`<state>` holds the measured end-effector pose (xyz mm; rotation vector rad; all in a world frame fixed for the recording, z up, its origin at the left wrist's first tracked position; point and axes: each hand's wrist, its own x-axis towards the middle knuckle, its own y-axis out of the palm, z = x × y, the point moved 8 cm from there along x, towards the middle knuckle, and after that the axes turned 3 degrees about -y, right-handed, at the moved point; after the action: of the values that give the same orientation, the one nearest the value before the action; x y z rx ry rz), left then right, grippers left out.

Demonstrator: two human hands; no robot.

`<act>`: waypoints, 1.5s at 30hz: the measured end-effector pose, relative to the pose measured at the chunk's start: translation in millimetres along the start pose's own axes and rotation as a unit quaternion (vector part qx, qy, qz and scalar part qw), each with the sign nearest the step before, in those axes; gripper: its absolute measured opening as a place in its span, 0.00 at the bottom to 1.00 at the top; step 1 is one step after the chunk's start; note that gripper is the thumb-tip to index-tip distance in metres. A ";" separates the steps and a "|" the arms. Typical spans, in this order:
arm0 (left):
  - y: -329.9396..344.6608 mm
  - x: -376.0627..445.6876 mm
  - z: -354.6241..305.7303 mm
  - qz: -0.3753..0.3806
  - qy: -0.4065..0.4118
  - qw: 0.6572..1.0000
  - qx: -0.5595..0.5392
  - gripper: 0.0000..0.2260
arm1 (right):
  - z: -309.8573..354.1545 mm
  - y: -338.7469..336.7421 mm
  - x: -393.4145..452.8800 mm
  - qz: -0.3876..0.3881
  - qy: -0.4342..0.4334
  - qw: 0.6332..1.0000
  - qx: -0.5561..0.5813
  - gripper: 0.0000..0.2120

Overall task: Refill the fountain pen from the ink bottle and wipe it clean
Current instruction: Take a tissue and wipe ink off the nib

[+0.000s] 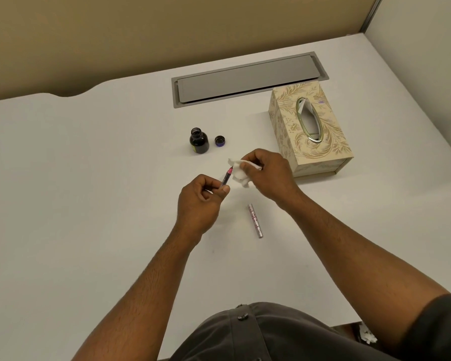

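The left hand [198,201] pinches the fountain pen's nib section [226,176] nib-up above the desk [89,178] so the right hand [268,173], fingers pinching a crumpled tissue [238,171], can wipe it beside the uncapped ink bottle [199,141].

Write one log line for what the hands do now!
left hand: holds pen section | right hand: holds tissue at tip | ink bottle: open
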<state>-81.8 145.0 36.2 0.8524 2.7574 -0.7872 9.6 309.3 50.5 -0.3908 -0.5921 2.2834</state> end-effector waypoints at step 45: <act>-3.4 -14.1 -24.3 -0.060 0.103 0.991 0.053 0.08 | 9.2 21.2 -10.9 0.050 0.088 0.979 0.177 0.08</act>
<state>-71.7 148.6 62.4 0.8351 2.9949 -0.9234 0.7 285.4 48.4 -0.4469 -0.0738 2.3589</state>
